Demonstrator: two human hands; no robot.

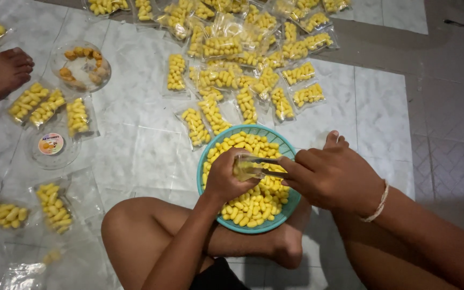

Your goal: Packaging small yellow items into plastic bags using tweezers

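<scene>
Head view shows us a teal basket resting on the person's crossed legs, filled with small yellow snack pieces. Over it we see the left hand curled shut around a small clear bag, which sits above the basket's middle. The right hand meets it from the right, fingers pinched on a thin dark tool at the bag's mouth. On the pale tiled floor we count many sealed clear packets of the same pieces beyond the basket, more packets at left, a round clear tub of darker snacks and a round lid. Another person's foot rests at far left.
</scene>
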